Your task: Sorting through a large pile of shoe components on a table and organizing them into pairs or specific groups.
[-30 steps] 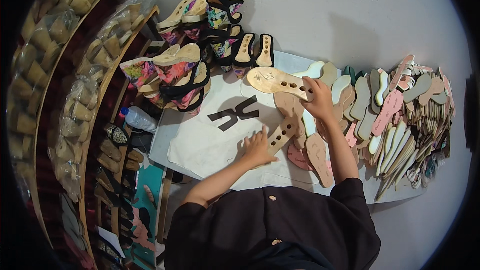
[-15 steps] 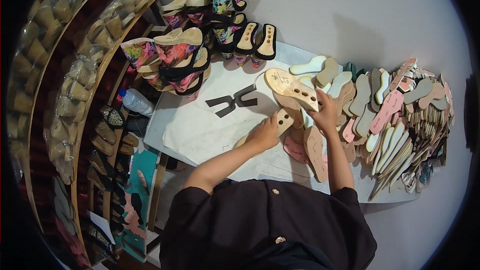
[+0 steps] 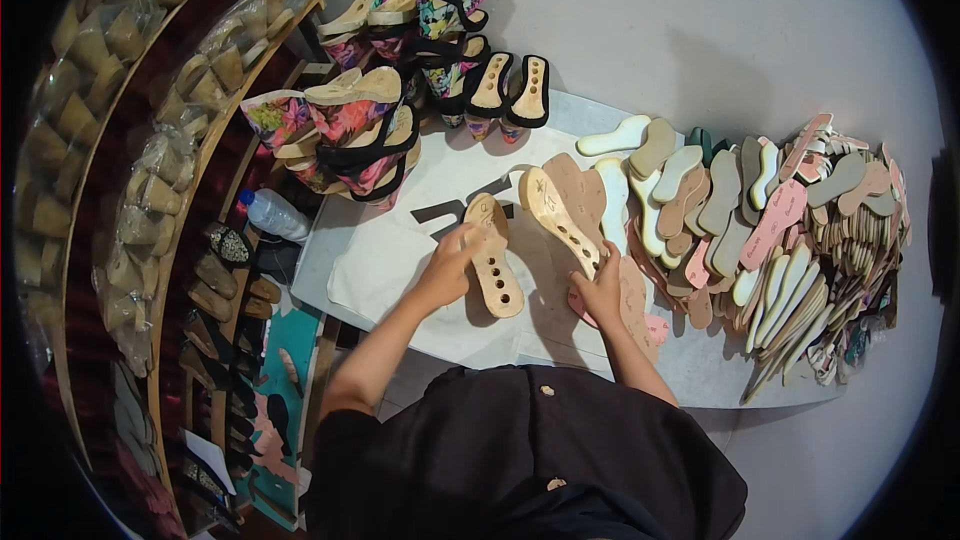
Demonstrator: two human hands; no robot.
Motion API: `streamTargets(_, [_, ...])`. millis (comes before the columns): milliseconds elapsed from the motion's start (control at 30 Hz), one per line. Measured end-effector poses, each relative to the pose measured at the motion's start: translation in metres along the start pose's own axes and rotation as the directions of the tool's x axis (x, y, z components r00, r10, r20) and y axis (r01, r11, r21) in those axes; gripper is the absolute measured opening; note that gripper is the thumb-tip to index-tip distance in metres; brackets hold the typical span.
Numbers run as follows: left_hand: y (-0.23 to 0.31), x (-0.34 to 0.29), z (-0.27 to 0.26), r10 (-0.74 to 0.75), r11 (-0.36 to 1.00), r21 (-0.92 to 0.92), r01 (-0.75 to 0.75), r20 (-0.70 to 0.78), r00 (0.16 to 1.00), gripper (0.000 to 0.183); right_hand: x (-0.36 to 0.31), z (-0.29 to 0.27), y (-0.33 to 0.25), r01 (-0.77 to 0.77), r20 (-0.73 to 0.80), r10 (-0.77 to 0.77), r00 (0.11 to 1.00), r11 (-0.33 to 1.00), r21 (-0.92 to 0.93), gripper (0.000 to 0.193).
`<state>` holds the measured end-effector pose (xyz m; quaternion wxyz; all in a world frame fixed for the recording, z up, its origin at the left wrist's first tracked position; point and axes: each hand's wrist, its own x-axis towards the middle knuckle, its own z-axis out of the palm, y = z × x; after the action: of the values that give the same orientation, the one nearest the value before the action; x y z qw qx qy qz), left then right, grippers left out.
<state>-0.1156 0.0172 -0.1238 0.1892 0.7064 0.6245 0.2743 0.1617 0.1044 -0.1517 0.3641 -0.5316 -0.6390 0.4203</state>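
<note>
My left hand [image 3: 447,268] has its fingers closed on the edge of a pale wooden shoe sole [image 3: 494,275] with a row of dark round holes. The sole stands over the white cloth [image 3: 370,265], its holed end toward me. In my right hand [image 3: 601,292] is a matching wooden sole [image 3: 552,208], gripped at its holed end, with the broad marked end pointing away from me. Black strap pieces [image 3: 432,213] lie on the cloth just beyond my left hand, partly hidden by the left sole. Brown insoles [image 3: 583,180] lie behind the right sole.
Wedge sandals with floral heels [image 3: 360,120] stand stacked at the table's far left. A large heap of insoles [image 3: 740,190] covers the right side. Shelves of bagged wooden blocks [image 3: 150,190] and a plastic bottle [image 3: 275,215] are to the left.
Both hands have moved left. The left sole has been raised and turned so that its whole top shows. The right sole has swung more upright, away from the insole heap.
</note>
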Motion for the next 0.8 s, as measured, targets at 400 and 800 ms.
streamTargets(400, [0.062, -0.016, 0.072, -0.498, 0.805, -0.48, 0.349, -0.227, 0.837, 0.11, -0.025, 0.018, -0.022, -0.135, -0.015, 0.146, 0.989, 0.945, 0.298, 0.066])
streamTargets(800, [0.044, 0.153, -0.074, -0.074, 0.991, -0.132, -0.025, -0.693, 0.717, 0.085, 0.129, 0.02, -0.119, 0.311, -0.545, -0.166, 0.822, 0.932, 0.185, 0.043])
